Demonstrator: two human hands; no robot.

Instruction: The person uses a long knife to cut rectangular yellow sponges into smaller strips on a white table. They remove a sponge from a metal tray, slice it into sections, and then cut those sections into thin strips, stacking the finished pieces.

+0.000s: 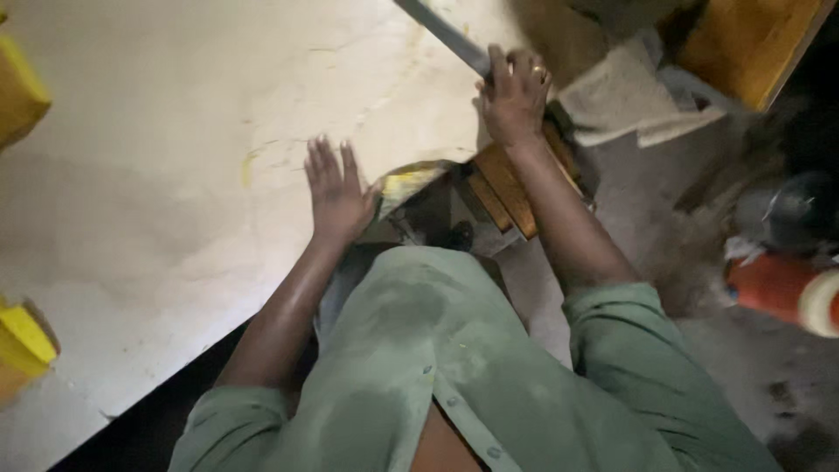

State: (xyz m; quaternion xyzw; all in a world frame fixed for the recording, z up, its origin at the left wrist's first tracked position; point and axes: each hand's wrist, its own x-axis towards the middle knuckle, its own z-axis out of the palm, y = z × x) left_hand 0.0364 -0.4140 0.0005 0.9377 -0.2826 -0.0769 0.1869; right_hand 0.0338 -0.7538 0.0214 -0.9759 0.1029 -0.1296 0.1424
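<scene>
The left hand (335, 194) lies flat on the white sheet (175, 175), fingers spread and palm down, just at the sheet's near edge. The right hand (514, 94) is curled around the lower end of a grey bar (446, 33), which slants up and away from it over the sheet's right edge to the top of the view. Below the right hand, against the sheet's edge, sits a wooden block (507, 188), with a yellow-stained scrap (406, 182) between it and the left hand. Right of the sheet lie a pale cloth (625, 96), a wooden board (752, 44) beyond it, and an orange cylinder (773, 287) on the floor. Yellow blocks (22, 336) stand at the sheet's left edge. The person wears a green shirt (463, 376).
</scene>
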